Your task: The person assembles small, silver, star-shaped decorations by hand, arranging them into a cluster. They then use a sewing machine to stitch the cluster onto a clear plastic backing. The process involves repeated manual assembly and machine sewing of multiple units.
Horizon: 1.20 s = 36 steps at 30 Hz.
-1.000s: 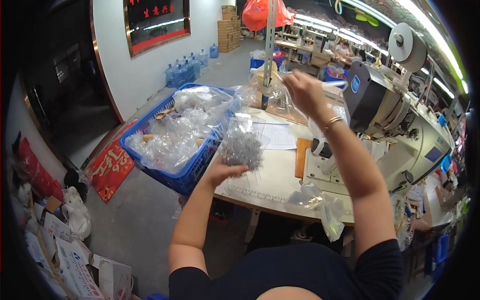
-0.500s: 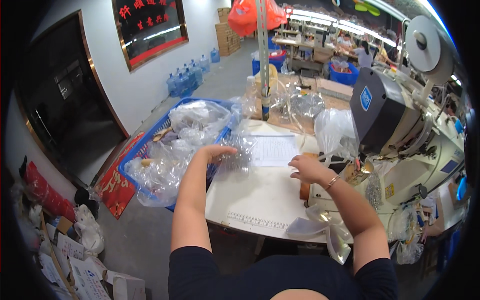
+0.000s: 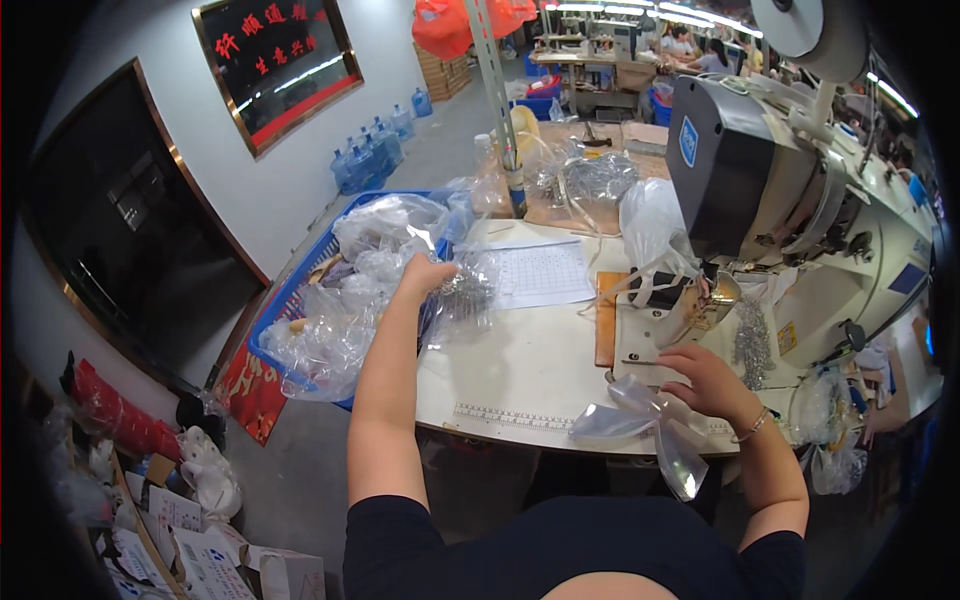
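Note:
My left hand [image 3: 425, 277] reaches out to the left edge of the white table [image 3: 520, 355] and grips a clear plastic bag [image 3: 462, 292] with dark small parts inside, right beside the blue basket [image 3: 270, 335]. My right hand [image 3: 700, 380] rests near the front of the table below the sewing machine [image 3: 790, 190] and holds a clear, shiny ribbon bow [image 3: 640, 420], whose loops hang over the table's front edge.
The blue basket is full of clear plastic bags [image 3: 385, 225]. A printed sheet [image 3: 545, 272] and a ruler strip [image 3: 500, 415] lie on the table. More bags [image 3: 650, 215] pile by the machine. Water bottles [image 3: 370, 155] stand by the wall; cardboard boxes [image 3: 200, 550] sit on the floor.
My right hand came down from overhead to the table front and now holds the bow. My left hand carried the bag leftward toward the basket.

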{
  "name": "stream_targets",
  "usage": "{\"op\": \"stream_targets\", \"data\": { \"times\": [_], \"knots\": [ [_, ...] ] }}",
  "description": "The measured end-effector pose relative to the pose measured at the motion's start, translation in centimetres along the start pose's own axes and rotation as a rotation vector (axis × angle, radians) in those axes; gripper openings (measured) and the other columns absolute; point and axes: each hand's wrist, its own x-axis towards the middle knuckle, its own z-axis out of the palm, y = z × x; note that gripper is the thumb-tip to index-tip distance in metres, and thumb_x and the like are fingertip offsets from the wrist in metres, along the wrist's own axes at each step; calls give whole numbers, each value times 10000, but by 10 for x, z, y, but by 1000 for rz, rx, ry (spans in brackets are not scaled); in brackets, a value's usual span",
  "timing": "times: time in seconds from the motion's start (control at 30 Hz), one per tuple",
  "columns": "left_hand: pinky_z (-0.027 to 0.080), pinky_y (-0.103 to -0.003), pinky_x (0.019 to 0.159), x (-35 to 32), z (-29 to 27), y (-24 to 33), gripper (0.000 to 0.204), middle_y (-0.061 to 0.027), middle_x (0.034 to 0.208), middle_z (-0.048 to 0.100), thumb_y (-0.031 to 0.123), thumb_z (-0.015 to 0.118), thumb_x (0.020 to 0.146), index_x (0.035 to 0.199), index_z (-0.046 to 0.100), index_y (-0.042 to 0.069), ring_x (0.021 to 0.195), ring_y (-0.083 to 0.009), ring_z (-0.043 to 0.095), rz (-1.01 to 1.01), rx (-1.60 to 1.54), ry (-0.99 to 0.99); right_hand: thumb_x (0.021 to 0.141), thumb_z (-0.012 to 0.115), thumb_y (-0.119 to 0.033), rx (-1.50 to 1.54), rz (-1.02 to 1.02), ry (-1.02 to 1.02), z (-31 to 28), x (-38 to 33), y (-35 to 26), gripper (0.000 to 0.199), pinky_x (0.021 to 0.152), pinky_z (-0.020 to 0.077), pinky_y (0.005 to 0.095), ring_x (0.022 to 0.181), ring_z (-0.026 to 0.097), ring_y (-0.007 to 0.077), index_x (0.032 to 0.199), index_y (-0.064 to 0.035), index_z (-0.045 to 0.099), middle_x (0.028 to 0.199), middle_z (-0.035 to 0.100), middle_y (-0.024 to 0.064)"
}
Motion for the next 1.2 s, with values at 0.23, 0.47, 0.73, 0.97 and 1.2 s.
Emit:
{"op": "stream_targets", "data": {
  "times": [0.23,0.47,0.73,0.97,1.2],
  "knots": [
    [391,-348,975,25,21,15,1003,-272,1317,422,293,719,638,1370,164,-111,1204,-342,455,145,143,-25,732,720,-150,107,213,107,-8,-49,13,353,850,472,379,981,577,331,1055,-49,620,1064,608,152],
    [301,-381,1064,-11,24,47,1021,-282,1433,256,542,669,697,1388,231,-68,1325,-374,296,124,317,18,719,717,-117,110,308,206,-6,-75,18,344,828,475,376,949,591,333,1038,-29,622,1025,620,153],
    [352,-399,1018,-61,39,41,816,-224,1370,377,469,743,678,1293,458,13,1258,-363,381,510,682,429,698,706,-43,166,398,340,-9,-96,27,333,821,470,361,923,604,334,1019,-4,626,987,634,165],
    [288,-445,1055,-236,145,86,662,-154,1305,484,309,760,704,1245,499,31,1264,-312,398,869,-8,-411,702,741,-120,210,429,375,0,-144,25,311,818,473,347,924,609,299,972,-18,623,983,636,137],
    [218,-557,1048,-308,246,91,853,-92,1342,430,427,760,636,1325,394,82,1297,-333,344,1113,666,-357,632,807,-308,247,265,220,35,-139,-9,792,996,379,385,1204,436,348,1290,-51,450,1331,410,196]
  ]
}}
